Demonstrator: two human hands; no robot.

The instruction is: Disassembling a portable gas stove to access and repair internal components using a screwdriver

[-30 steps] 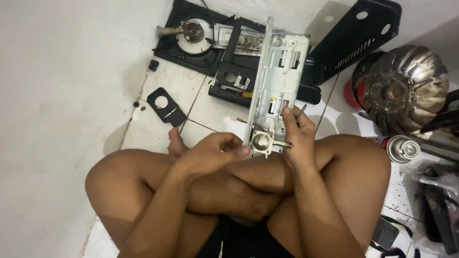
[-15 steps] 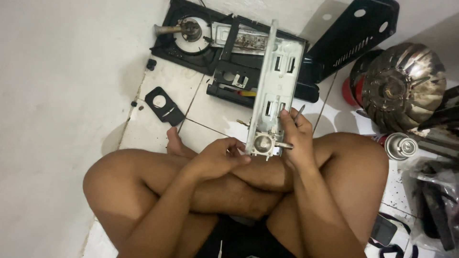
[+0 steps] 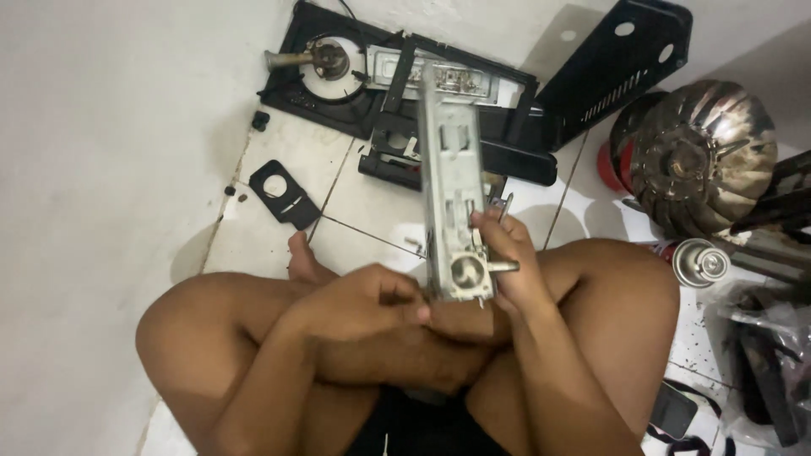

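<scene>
Right hand (image 3: 507, 266) grips the grey metal stove part (image 3: 452, 194); left hand (image 3: 363, 295) touches its base.

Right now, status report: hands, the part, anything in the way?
Right hand grips metal bracket, upright. Left hand at its lower end, grip unclear. Dismantled stove on floor beyond, apart.

I see few packages, labels or screens from here. At the right edge a crumpled clear plastic bag (image 3: 764, 338) lies on the tiled floor with dark parts inside. Near the bottom right corner a flat dark rectangular slab (image 3: 673, 409), possibly a phone screen, lies on the floor, unlit.
</scene>
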